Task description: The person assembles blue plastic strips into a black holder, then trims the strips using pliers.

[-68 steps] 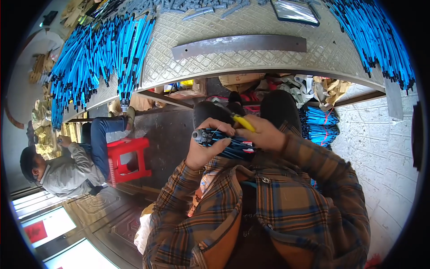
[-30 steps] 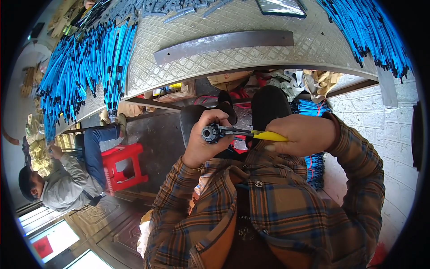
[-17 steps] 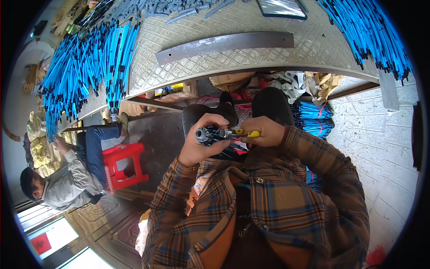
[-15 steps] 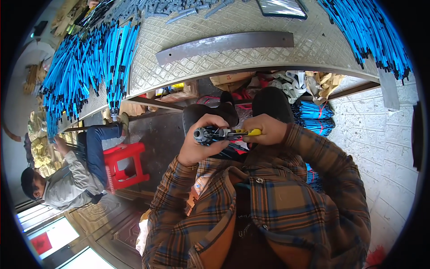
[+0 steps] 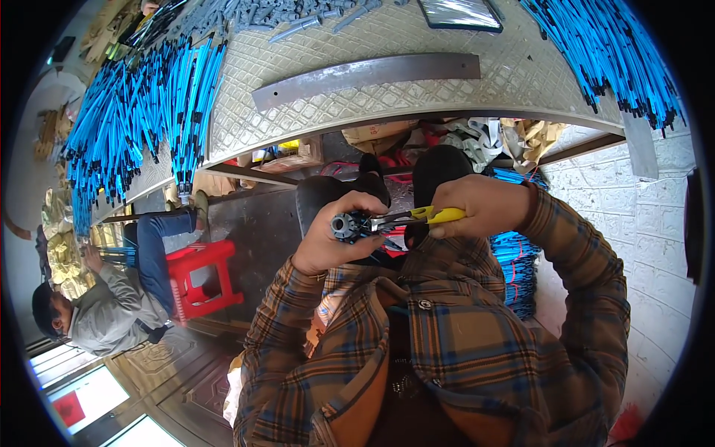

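Over my lap, my left hand (image 5: 322, 242) is closed around a grey, round, notched plastic hub (image 5: 343, 226) with dark thin parts bunched behind it. The hub's open end faces up. My right hand (image 5: 488, 203) grips yellow-handled pliers (image 5: 447, 215), whose metal jaws point left and reach the dark parts beside the hub. Between the yellow handles a gap shows. Whether the jaws are clamped on a part, I cannot tell.
Ahead stands a table (image 5: 313, 123) with a flat metal bar (image 5: 365, 74), grey plastic pieces (image 5: 272, 13) and blue rods (image 5: 149, 112) at left and blue rods (image 5: 611, 59) at right. A co-worker (image 5: 112, 305) sits left near a red stool (image 5: 201, 279). A white wall (image 5: 596, 223) rises at right.
My right hand has drawn to the right with the pliers, and their handles now show farther apart. My left hand still holds the hub, turned slightly. The co-worker's hand has moved a little.
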The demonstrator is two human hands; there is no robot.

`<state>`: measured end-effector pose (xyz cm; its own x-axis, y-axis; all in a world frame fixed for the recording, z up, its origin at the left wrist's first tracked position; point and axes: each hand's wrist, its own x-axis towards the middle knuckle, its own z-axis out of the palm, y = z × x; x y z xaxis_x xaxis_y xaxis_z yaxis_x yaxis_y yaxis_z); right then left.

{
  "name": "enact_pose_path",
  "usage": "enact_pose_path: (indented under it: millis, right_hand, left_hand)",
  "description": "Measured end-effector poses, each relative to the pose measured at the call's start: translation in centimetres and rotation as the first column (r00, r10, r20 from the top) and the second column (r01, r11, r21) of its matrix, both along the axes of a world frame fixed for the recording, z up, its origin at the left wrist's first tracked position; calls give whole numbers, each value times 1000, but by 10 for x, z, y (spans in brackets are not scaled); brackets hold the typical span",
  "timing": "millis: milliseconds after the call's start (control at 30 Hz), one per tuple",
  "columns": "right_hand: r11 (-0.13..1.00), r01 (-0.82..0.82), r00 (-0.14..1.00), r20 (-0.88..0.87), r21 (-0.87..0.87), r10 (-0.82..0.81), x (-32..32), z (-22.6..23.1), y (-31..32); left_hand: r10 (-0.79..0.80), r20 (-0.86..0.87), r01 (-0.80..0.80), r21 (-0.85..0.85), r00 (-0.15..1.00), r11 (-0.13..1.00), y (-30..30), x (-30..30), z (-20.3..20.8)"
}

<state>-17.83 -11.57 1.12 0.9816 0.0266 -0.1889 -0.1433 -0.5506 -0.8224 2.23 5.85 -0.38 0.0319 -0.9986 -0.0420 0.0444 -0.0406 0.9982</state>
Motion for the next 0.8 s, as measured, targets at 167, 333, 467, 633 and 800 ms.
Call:
enact_pose_path:
  millis: [167, 333, 467, 633, 800]
  right_hand:
    - [998, -35, 998, -54, -55, 32, 1, 20, -5]
    - [992, -33, 993, -114, -122, 19, 3, 45, 5]
    - [999, 32, 999, -21, -8, -33, -9, 12, 21]
    - [851, 371, 926, -221, 373, -307, -8, -56, 72]
    - [805, 330, 943, -131, 493, -306, 8, -80, 73]
  left_hand:
    - [-34, 52, 33, 21, 998, 999, -5, 0, 0]
    - [84, -37, -81, 67, 996, 994, -1, 0, 8]
    - [114, -18, -115, -100, 993, 988, 0, 2, -16]
    - [150, -178, -148, 26, 973, 989, 10, -7, -12]
    - [117, -181, -102, 89, 977, 991, 11, 7, -11]
